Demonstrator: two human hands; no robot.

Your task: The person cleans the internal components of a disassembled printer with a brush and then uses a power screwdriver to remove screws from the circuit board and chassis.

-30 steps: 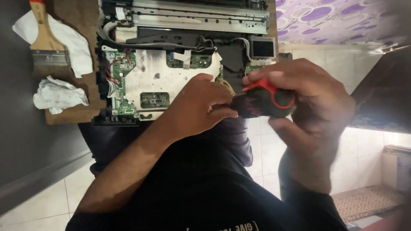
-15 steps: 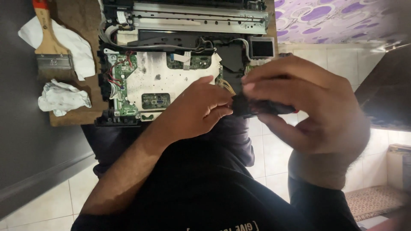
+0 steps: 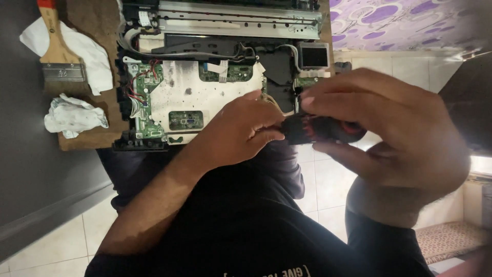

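Since half a second ago I see my right hand (image 3: 389,133) has rolled further over the screwdriver handle (image 3: 320,129), so the red of the grip is now mostly covered and only a dark ribbed stub with red flecks shows between the two hands. The right hand is wrapped around that handle; the left hand (image 3: 241,131) is curled narrow, its fingertips pinching at the handle's front end. Both hover over the near edge of the opened device (image 3: 205,92), which lies on a brown wooden board (image 3: 87,138) above pale floor tiles. Its pale metal plate is smudged, flanked by a green circuit board (image 3: 146,92) with red wires. To the left lie a wooden-handled paintbrush (image 3: 59,56) and crumpled white cloths (image 3: 74,117).
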